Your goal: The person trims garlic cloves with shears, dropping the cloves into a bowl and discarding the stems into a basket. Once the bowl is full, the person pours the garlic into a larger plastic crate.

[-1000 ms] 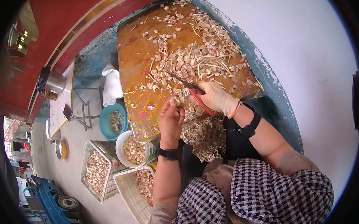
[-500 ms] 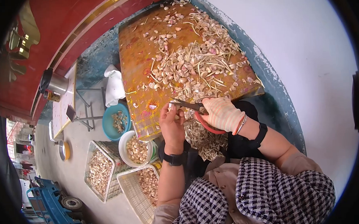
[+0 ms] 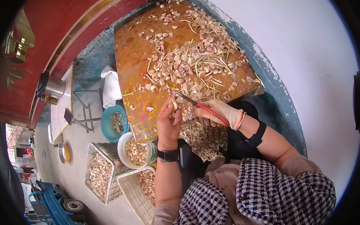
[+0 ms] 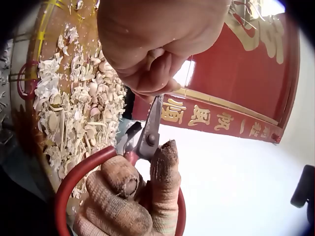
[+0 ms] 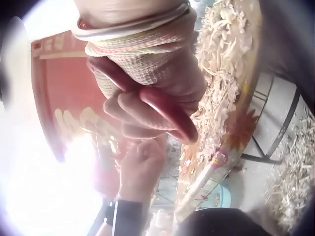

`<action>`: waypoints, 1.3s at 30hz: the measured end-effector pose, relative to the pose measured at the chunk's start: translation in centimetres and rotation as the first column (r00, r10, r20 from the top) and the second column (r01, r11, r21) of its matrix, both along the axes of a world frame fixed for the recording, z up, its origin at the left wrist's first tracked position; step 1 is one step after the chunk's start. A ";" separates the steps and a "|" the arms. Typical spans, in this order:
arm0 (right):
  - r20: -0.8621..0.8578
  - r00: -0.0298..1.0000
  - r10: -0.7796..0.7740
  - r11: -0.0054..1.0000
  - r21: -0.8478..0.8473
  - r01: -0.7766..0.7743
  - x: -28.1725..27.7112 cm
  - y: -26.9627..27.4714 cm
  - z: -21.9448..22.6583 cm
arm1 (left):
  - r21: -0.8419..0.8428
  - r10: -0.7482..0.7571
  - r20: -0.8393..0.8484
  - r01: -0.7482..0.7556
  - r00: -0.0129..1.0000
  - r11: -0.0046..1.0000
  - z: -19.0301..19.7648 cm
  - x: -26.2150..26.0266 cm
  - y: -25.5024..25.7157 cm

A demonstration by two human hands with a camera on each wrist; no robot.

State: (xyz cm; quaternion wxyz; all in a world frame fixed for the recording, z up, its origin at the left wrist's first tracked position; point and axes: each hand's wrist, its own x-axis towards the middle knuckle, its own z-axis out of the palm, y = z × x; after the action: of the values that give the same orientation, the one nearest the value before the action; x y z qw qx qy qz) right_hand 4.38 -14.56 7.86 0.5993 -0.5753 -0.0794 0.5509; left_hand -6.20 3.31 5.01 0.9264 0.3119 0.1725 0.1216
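My bare left hand (image 3: 168,123) pinches a pale garlic clove (image 3: 175,105) between thumb and fingertips, close over the near edge of the table. In a striped knit glove with dirty fingertips, my right hand (image 3: 223,112) grips red-handled scissors (image 4: 150,137). Their dark blades point toward the left hand, and in the left wrist view the tip lies right at its fingertips. The right wrist view shows the red handle loops (image 5: 167,113) around the gloved fingers. A heap of garlic cloves and cut stems (image 3: 186,64) covers much of the patterned tabletop (image 3: 132,46).
Left of the table stand a teal basin (image 3: 105,129), a white bucket (image 3: 124,158) of cloves and two plastic crates (image 3: 121,178) of garlic. Below the table's near edge lies a pile of trimmings (image 3: 205,141). A white wall (image 3: 304,48) rises on the right.
The scissors were angled away, swung across to the left hand's fingertips, and now slant up and left just above them. The left hand keeps its place, fingers up.
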 end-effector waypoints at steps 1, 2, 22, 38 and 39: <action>-0.001 1.000 -0.001 1.000 0.000 0.001 0.2 0.3 -0.4 | -0.075 -0.036 0.026 0.038 0.999 0.996 -0.1 0.1 0.2; 0.156 0.981 -0.118 0.993 0.000 0.119 0.7 0.5 -0.8 | -0.122 -0.047 0.043 0.052 0.998 0.991 -0.2 0.1 0.2; 0.699 0.701 0.146 0.983 -0.023 -0.182 2.4 4.9 0.0 | -0.278 -0.211 0.086 0.227 0.974 0.933 -2.3 -1.3 0.7; 0.015 0.996 0.092 0.945 0.314 -0.092 -2.8 8.3 0.9 | -0.161 0.088 0.000 -0.087 0.996 0.983 -0.5 -6.7 1.1; 0.018 0.994 0.110 0.943 0.313 -0.110 -3.2 8.5 0.8 | -0.177 0.086 -0.063 -0.096 0.994 0.979 -0.6 -7.1 1.3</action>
State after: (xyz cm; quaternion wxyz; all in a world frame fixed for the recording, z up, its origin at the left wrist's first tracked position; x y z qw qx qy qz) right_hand 1.21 -6.09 8.68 0.6514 -0.4677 -0.1978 0.5638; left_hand -13.30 4.65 4.40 0.9391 0.2218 0.2224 0.1393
